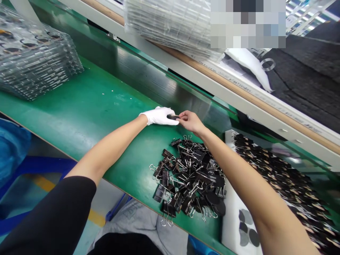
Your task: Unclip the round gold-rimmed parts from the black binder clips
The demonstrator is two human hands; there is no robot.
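Now, disc [175, 118]: right at my fingertips, between my two hands; whether it is one piece or a few together, I cannot tell.
Gloved left hand [159, 116]: curled around the disc from the left, thumb on the side toward my body, fingers on the far side, gripping it.
Bare right hand [191, 121]: meets the disc from the right, thumb and fingertips pinching its edge; the exact contact is too small to make out.
Lie of the disc: round, so no true long axis; seen at a slant, it looks widest along the line from my left fingers to my right ones.
Nearer hand: neither one clearly; both are at the disc, from opposite sides.
Binder clips [183, 170]: a heap toward my body from my fingers and a little to the right, apart from both hands.
Loose discs [214, 199]: at the heap's near right edge, farther from my fingers than most clips.
White tray [228, 223]: right of my fingers and toward me, partly behind my right forearm, with rows of dark pieces [281, 173].
Clear plastic stack [39, 71]: well left of my fingers, on the green table [132, 159].
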